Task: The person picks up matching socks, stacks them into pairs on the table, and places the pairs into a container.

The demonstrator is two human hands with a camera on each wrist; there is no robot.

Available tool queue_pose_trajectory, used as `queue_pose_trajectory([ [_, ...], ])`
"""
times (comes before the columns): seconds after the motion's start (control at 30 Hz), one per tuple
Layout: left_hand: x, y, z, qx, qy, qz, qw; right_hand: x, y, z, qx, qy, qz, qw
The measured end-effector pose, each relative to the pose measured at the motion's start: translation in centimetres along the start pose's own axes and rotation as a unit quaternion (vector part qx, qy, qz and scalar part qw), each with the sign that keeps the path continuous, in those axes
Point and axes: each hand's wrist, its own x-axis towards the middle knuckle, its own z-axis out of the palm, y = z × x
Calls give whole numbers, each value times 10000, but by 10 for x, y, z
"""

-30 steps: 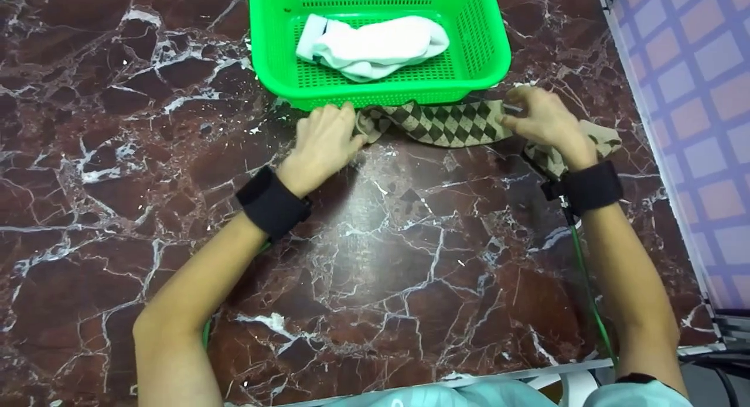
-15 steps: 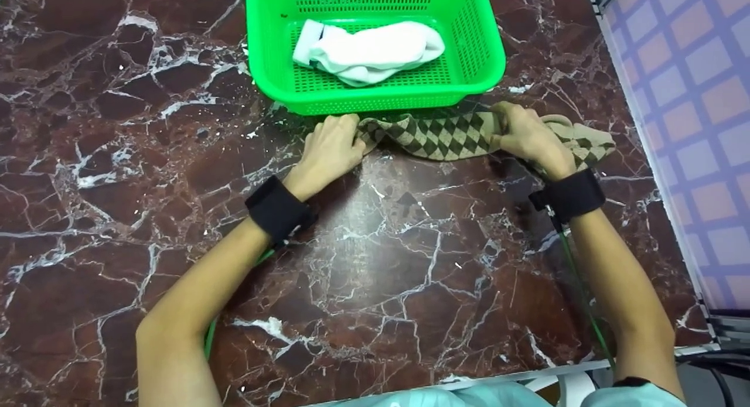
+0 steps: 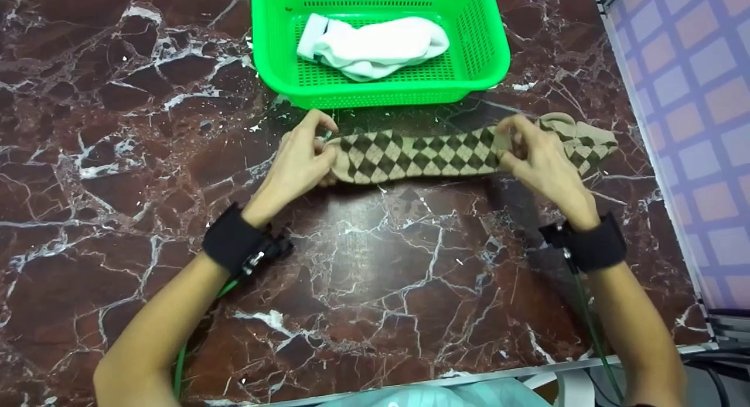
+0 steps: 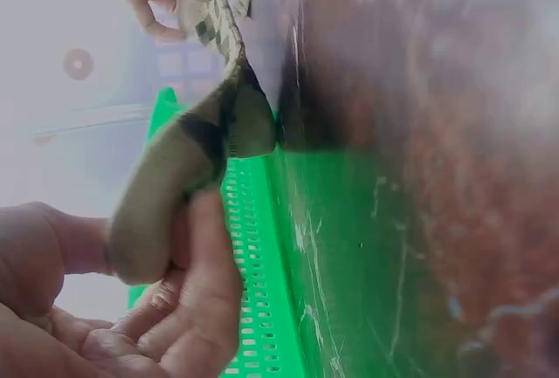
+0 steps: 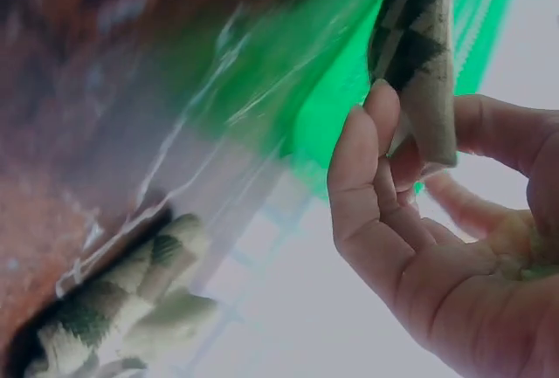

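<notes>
A beige sock with dark brown diamonds [image 3: 422,155] stretches sideways between my two hands in the head view. My left hand [image 3: 302,155] pinches its rounded toe end, thumb on one side and fingers on the other, as the left wrist view shows up close on the toe [image 4: 144,212]. At the other end, my right hand [image 3: 542,155] pinches the plain cuff [image 5: 430,129] between thumb and fingers. A second sock of the same pattern [image 3: 589,143] lies crumpled on the table beyond my right wrist, partly hidden by that hand.
Just behind the held sock stands a green plastic basket [image 3: 381,93] with slotted walls. White socks [image 3: 381,44] lie bundled inside it. A pale checked panel [image 3: 691,102] borders the dark marbled table [image 3: 375,278] on the right.
My left hand has moved left and toward me, and the sock, twisted before, now lies straighter with its diamonds facing up. My right hand has come slightly nearer, keeping to the cuff end.
</notes>
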Motion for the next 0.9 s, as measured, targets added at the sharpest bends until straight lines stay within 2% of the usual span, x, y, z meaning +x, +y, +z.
queue_pose_trajectory([
  [0.1,-13,2,-4,-552,-220,-33,9982,-13,-10,-3,131,94,-191,9997],
  [0.2,-25,4,-9,-741,-348,3,9966,-25,-21,-9,294,119,-361,9988],
  [0.33,-40,7,-14,-752,-506,100,9958,-43,-47,-24,578,-163,-632,9962],
  [0.47,-54,10,-20,-730,-877,427,9926,-59,-75,-39,653,-351,-978,9924],
  [0.6,-68,18,-29,-785,-1498,767,9826,-68,-64,-36,550,-51,-1260,9905],
  [0.67,-73,19,-32,-786,-1669,875,9789,-72,-52,-31,644,118,-1348,9887],
  [0.77,-76,15,-31,-623,-1551,1081,9800,-75,-46,-28,699,303,-1454,9864],
  [0.9,-78,14,-27,-117,-946,1436,9850,-76,-49,-25,665,539,-1438,9859],
])
